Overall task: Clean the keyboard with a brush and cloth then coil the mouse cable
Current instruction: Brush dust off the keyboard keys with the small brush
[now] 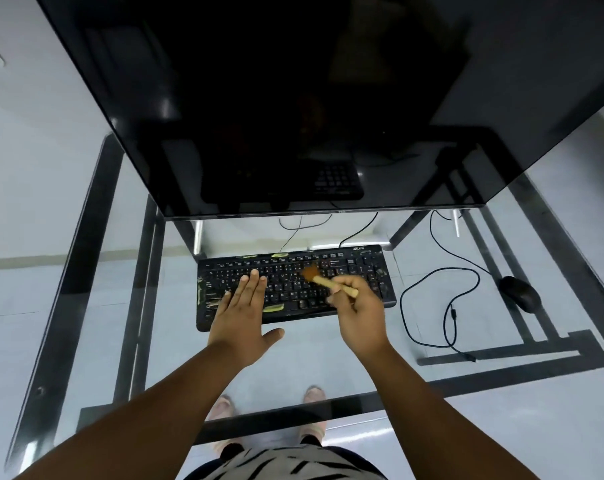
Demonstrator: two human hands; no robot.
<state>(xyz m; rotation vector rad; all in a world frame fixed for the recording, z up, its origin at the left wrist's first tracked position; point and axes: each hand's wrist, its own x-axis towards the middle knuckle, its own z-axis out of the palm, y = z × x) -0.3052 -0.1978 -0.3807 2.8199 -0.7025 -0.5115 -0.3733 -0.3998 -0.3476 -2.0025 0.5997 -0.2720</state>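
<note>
A black keyboard lies on the glass table in front of the monitor. My left hand rests flat on the keyboard's left half, fingers spread. My right hand grips a small wooden brush whose brown bristles touch the keys right of centre; the bristles look blurred. A black mouse sits to the right, and its cable lies in loose loops between it and the keyboard. No cloth shows.
A large dark monitor leans over the back of the glass table. The black table frame shows through the glass. Thin cables run behind the keyboard. My feet are visible below the table's near edge.
</note>
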